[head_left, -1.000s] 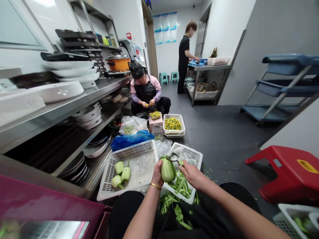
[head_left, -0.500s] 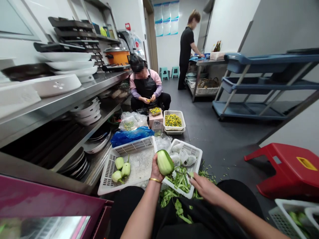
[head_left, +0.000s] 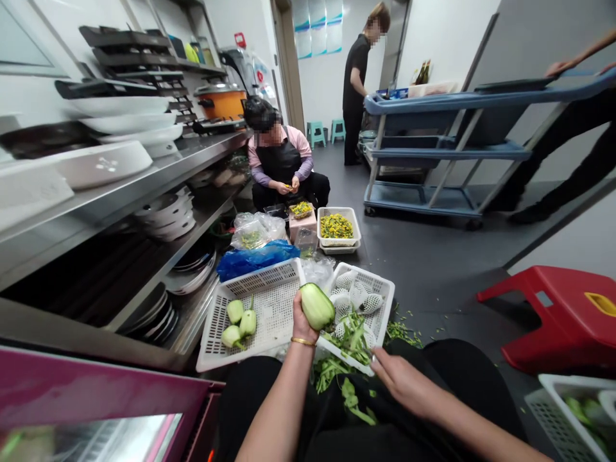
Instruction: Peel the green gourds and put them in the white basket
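Note:
My left hand (head_left: 303, 323) is wrapped round a pale green, mostly peeled gourd (head_left: 317, 307), held above the gap between two white baskets. To its right, my right hand (head_left: 397, 378) grips a thin tool, a peeler by its look, whose blade end is hard to make out among the peelings. Green peelings (head_left: 353, 340) lie in the near end of the right basket (head_left: 387, 301), with white foam nets behind them. Several peeled gourds (head_left: 248, 322) rest in the left basket (head_left: 212, 340). More peelings lie on my dark apron.
A seated person (head_left: 279, 154) handles yellow flowers beside a flower basket (head_left: 337, 228). Another person (head_left: 356, 83) stands at the back. Someone's hand holds a blue cart (head_left: 443, 154) at the right. A red stool (head_left: 558, 308) is near right; metal shelves (head_left: 192, 154) are left.
The blue cart has moved left, and a person pushing it has come into view. The gourd has turned slightly in my left hand. My right hand is a little lower.

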`<state>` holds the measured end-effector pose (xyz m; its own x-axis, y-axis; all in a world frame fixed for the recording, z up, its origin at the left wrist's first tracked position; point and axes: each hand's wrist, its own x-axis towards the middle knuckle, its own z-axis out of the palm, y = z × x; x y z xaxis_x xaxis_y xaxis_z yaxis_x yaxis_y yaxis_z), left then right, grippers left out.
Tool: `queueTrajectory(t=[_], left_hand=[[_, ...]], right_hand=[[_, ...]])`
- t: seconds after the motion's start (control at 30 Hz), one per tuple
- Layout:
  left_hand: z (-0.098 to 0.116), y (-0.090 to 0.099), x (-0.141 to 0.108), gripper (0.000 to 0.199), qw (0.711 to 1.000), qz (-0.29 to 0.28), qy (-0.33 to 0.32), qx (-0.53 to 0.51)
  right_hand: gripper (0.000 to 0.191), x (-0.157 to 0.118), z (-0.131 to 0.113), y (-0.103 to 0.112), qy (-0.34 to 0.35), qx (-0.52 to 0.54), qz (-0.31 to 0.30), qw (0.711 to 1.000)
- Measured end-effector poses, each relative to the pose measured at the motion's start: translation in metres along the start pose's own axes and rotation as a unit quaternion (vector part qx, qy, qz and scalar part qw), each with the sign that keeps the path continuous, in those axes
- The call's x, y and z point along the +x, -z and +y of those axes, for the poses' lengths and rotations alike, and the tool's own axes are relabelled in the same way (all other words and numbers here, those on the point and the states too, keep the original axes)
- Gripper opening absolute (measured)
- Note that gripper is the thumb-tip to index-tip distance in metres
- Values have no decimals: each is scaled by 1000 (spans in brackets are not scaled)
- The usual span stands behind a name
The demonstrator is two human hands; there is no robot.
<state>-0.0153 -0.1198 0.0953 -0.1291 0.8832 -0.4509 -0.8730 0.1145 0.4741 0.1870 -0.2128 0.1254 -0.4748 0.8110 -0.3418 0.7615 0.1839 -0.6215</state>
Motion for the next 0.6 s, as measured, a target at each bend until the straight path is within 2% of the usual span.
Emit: queueTrajectory(t=[0.1, 0.17, 0.23, 0.3, 0.4, 0.47, 0.53, 0.6], left_hand=[[-7, -3, -3, 35, 998, 16, -52, 38], [-10, -4, -5, 35, 994, 18, -90, 65], [-10, -4, -6, 35, 989, 17, -124, 84], [-9, -2, -6, 35, 986, 22, -138, 90], [-5, -1, -3, 35, 992, 32, -99, 71], [-1, -1, -2, 35, 997, 28, -54, 41], [2, -1, -3, 35, 1000, 4, -11, 16], [3, -2, -5, 36, 999, -37, 25, 17]], right_hand=[[31, 19, -25, 30, -4, -32, 66, 997], [32, 35, -45, 43, -5, -55, 85, 995], [32, 44, -55, 43, -12, -79, 87, 993], [32, 41, -53, 31, -21, -88, 80, 993], [32, 21, -32, 5, -28, -75, 47, 996], [32, 7, -16, -3, -27, -69, 16, 997], [32, 3, -10, 4, -23, -60, 14, 998], [32, 12, -17, 23, -14, -45, 51, 998]])
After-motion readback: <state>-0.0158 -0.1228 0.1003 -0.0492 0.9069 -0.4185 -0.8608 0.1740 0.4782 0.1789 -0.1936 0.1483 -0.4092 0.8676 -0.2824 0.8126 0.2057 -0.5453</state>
